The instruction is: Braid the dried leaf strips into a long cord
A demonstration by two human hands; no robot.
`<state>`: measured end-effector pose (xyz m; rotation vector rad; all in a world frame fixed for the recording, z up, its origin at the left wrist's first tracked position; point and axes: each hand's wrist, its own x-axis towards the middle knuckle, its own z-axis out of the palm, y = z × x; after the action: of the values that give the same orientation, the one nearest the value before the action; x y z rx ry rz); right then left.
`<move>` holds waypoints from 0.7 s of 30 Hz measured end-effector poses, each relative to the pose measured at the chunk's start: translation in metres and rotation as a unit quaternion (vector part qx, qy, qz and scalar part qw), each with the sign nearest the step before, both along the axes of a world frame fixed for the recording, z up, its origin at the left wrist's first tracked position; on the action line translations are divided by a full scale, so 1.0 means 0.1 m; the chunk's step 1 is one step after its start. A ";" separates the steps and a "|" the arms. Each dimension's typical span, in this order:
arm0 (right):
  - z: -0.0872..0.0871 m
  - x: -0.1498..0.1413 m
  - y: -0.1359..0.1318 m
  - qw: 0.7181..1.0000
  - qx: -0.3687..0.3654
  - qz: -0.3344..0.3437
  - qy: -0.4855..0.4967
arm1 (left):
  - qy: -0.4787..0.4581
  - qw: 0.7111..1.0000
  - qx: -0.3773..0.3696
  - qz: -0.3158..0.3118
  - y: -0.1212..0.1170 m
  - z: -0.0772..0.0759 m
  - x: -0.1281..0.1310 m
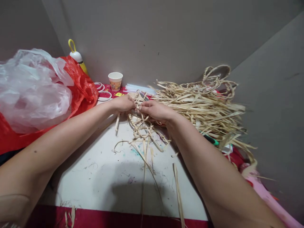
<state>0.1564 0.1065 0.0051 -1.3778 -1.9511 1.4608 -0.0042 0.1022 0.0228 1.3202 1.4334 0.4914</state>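
Both my hands meet over the far part of a white board [104,177]. My left hand [124,103] is closed, its fingertips pinching a braid of dried straw [137,103]. From the other side my right hand [155,110] pinches the same braid between thumb and fingers. Loose woven loops and strands [142,126] hang below the hands onto the board. A short straw stub [117,123] sticks out beneath my left hand. The palms and some fingers are hidden from view.
A big heap of dried straw strips [201,107] lies at right, with a green-handled tool [211,140] partly under it. Behind stand a paper cup [115,83], white rings [104,96] and clear sticks [139,89]. At left are a plastic bag [35,91] and a yellow-white bottle [77,57].
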 end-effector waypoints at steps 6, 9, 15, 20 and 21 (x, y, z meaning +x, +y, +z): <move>0.05 -0.01 -0.05 0.960 0.218 0.042 -0.169 | -0.051 0.998 -0.038 -0.013 -0.01 -0.03 0.05; 0.06 -0.04 -0.07 0.940 0.259 0.051 -0.214 | -0.085 0.995 -0.055 -0.004 -0.02 -0.04 0.05; 0.03 -0.02 -0.05 0.933 0.269 0.063 -0.229 | -0.083 0.996 -0.023 0.011 -0.02 -0.12 0.06; 0.16 0.04 -0.08 0.950 0.228 0.020 -0.213 | -0.076 0.997 0.006 0.016 -0.04 -0.16 0.08; 0.18 0.04 -0.09 0.961 0.197 -0.001 -0.194 | -0.076 0.997 0.009 0.017 -0.05 -0.16 0.08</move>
<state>0.1603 0.0973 0.0232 -1.5518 -2.3116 0.7691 0.0036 0.0976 0.0072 1.2479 1.3296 0.6159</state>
